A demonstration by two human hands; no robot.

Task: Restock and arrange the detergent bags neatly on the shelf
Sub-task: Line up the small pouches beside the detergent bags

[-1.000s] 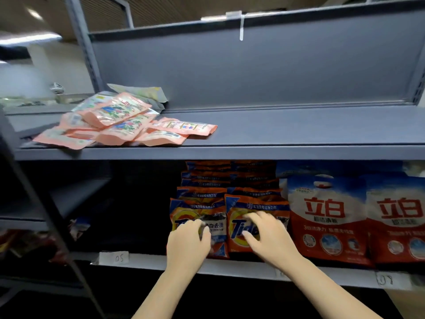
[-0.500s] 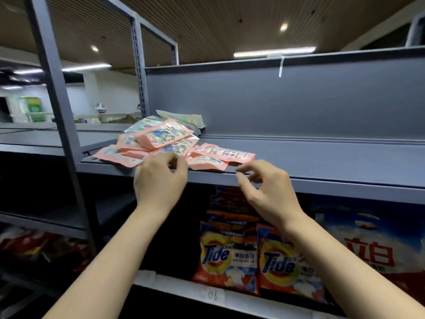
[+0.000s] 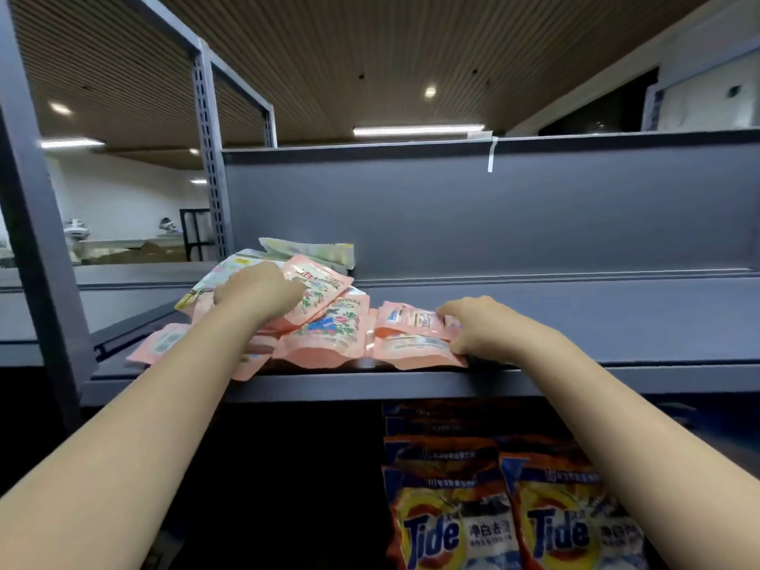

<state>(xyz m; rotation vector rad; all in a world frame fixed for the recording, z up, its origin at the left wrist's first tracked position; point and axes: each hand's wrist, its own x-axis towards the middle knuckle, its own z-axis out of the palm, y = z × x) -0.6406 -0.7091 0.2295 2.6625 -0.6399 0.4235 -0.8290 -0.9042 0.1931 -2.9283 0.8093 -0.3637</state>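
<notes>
A loose pile of pink detergent bags [image 3: 329,337] lies at the left of the grey upper shelf [image 3: 596,322]. My left hand [image 3: 257,292] rests on top of the pile, fingers curled onto the uppermost pink bag [image 3: 323,288]. To the right, two pink bags lie stacked near the shelf's front edge. My right hand [image 3: 481,329] pinches the upper one [image 3: 407,320], fingers on top and thumb at its side. On the shelf below stand orange Tide bags [image 3: 448,524], partly hidden by my right forearm.
Pale green and white bags [image 3: 312,250] lie behind the pink pile against the grey back panel [image 3: 514,220]. A grey upright post [image 3: 37,240] stands at the far left. The upper shelf stretches bare to the right of my right hand.
Both hands rose from the Tide bags on the lower shelf to the upper shelf. They now rest on the pink bags, and the view has tilted upward.
</notes>
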